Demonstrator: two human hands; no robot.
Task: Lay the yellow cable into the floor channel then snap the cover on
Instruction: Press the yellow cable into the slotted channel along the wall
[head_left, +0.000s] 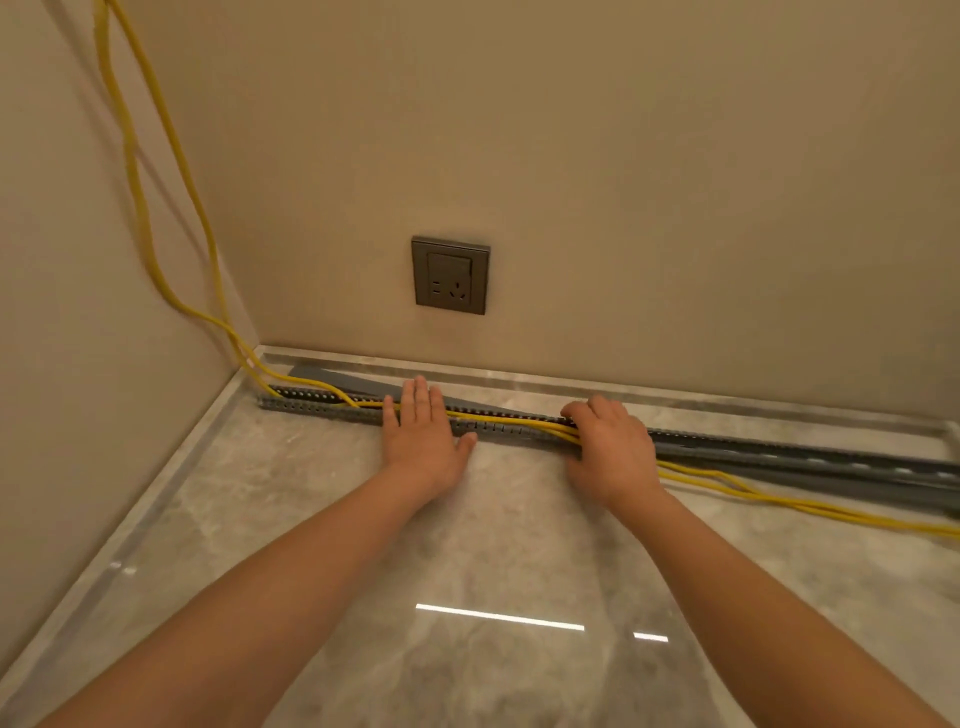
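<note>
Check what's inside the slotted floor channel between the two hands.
Yellow cable strands lie along the channel between the left hand and right hand. Both hands cover their stretches; whether it is seated there can't be seen.

single head-worn view, wide-angle, looking forward and down. faces the room corner where floor meets wall. close range, arms reaching in from below.

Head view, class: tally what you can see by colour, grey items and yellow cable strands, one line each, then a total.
Grey: 3, the slotted floor channel, the flat cover strip lying behind it, and the wall socket.
Yellow: 2 cable strands, both passing under the left hand and the right hand.
Total: 5
</note>
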